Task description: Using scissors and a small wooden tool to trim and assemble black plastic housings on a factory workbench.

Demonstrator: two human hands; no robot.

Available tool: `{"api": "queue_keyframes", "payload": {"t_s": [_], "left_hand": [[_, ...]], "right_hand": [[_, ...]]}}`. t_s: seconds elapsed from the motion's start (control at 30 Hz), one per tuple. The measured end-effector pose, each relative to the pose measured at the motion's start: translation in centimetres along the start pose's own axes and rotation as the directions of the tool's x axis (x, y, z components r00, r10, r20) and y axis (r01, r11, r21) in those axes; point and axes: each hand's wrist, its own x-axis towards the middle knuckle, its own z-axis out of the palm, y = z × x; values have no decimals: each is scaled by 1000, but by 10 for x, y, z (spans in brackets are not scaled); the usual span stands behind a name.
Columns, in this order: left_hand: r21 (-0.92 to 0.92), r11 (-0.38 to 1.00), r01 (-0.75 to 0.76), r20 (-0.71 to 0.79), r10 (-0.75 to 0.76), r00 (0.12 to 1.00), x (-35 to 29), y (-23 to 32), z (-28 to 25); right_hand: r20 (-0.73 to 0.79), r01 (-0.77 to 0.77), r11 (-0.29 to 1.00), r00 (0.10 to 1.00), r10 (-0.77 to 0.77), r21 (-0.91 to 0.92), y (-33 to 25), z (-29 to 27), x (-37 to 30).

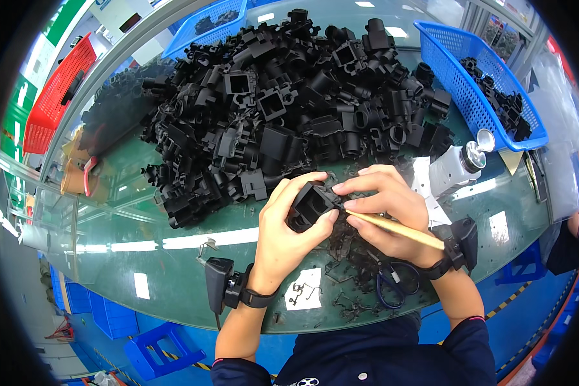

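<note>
My left hand [278, 233] is wrapped round a black moulded plastic part [311, 204] with a square hollow opening, held above the table's near half. In my right hand [395, 204] is a thin tool with a flat yellow handle [402, 231], gripped like a pen. Its tip meets the right side of the part, where my fingers hide it, so I cannot tell the tip's shape. Both hands almost touch at the part. Below them lie black plastic scraps [350, 302] and dark-handled scissors [395, 283].
A large heap of similar black parts [276, 138] covers the far table [193, 270]. Blue baskets [460, 83] stand behind it, and a red basket [58, 96] is at the left. A white bottle with a metal top [453, 170] stands right of my hands.
</note>
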Motion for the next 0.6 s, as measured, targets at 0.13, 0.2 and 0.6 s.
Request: {"api": "queue_keyframes", "payload": {"t_s": [0.13,0.2,0.6], "left_hand": [[63,998,-29,12,28,1000,-1,-1,2],[80,997,1,34,-4,999,-2,2,4],[-709,623,331,354,-92,931,2,9,-8]], "right_hand": [[44,124,971,992,-118,-204,1,-1,-3],[53,162,939,987,-154,-302,0,0,-5],[-429,-261,729,666,611,633,8,-18,2]]}}
